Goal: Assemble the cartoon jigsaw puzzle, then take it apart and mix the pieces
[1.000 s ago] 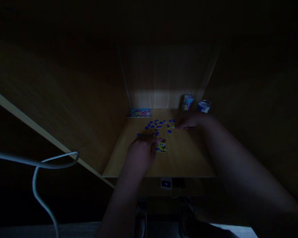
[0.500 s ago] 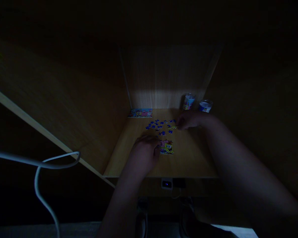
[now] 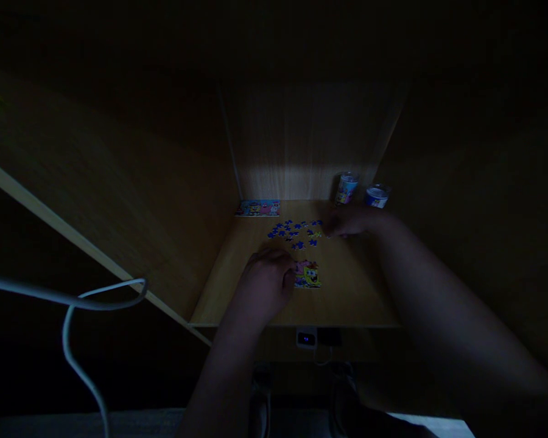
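The scene is very dark. My left hand point(image 3: 265, 281) rests on the wooden desk point(image 3: 347, 298), its fingertips at the left edge of a small joined patch of puzzle point(image 3: 307, 274) showing a yellow and pink cartoon. My right hand point(image 3: 351, 221) reaches further back, fingers curled at the right edge of a scatter of several loose blue puzzle pieces point(image 3: 293, 231). What the right fingertips pinch, if anything, is too dark to make out.
A picture card point(image 3: 258, 208) lies at the back left of the desk. Two small printed tubs point(image 3: 346, 187) point(image 3: 376, 196) stand at the back right. Wooden walls enclose the desk. A white cable point(image 3: 73, 316) hangs at the left. A small device with a blue light point(image 3: 305, 338) sits under the front edge.
The joined patch has shifted slightly right and my left hand followed it. My right hand has stayed at the loose pieces, moving only a little.
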{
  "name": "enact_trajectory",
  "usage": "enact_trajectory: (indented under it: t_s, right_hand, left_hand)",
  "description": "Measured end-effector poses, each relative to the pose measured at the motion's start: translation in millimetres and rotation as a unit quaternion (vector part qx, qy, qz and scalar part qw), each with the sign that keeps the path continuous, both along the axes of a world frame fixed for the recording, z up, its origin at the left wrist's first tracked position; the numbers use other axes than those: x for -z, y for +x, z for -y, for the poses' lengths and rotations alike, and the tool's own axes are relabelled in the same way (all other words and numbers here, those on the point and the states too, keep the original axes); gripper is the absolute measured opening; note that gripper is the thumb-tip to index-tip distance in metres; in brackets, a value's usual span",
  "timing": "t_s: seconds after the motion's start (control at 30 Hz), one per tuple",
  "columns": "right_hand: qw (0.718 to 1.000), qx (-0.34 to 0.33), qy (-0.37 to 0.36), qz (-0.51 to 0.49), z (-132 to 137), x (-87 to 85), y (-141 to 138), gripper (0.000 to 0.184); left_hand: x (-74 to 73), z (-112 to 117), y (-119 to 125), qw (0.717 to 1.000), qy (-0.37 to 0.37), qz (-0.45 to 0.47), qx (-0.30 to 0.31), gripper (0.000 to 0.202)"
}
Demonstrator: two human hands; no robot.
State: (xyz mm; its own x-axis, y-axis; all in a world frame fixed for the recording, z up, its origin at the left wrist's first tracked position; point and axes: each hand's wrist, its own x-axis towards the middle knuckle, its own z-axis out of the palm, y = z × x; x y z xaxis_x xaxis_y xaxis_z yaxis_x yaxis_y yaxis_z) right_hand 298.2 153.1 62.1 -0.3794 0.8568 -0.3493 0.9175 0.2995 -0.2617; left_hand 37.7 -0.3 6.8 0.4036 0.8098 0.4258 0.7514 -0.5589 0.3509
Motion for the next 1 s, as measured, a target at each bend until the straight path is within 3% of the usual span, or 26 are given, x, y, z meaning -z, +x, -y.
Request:
enact_trajectory:
  t_s: [0.17, 0.33, 0.43, 0.57, 0.87, 1.0]
  right_hand:
    - [0.998, 0.021, 0.028, 0.043, -2, 1.4, 0, 0.015]
    - [0.988, -0.048, 0.098, -0.11, -5, 11.0, -10, 0.02]
    - [0.972, -0.114, 0.066, -0.195, -1, 17.4, -24, 0.027]
    - [0.964, -0.168, 0.007, -0.207, 7, 21.8, -42, 0.03]
    - [0.972, -0.159, -0.01, -0.175, 11, 18.6, -46, 0.031]
    - [0.964, -0.167, 0.007, -0.208, 12, 18.3, -49, 0.023]
  left_hand:
    - [-1.1, 1, 1, 1.0, 0.0, 0.003, 0.002, 0.02]
    - [-3.3, 2, 1, 1.0, 0.003, -0.016, -0.013, 0.019]
    - [-3.7, 3, 1, 1.0, 0.013, -0.017, -0.021, 0.021]
    - [-5.1, 3, 2, 0.999, 0.017, -0.022, -0.022, 0.022]
    - [-3.6, 2, 2, 0.999, 0.011, -0.031, -0.03, 0.018]
    - [-1.9, 2, 2, 0.999, 0.004, -0.04, -0.03, 0.016]
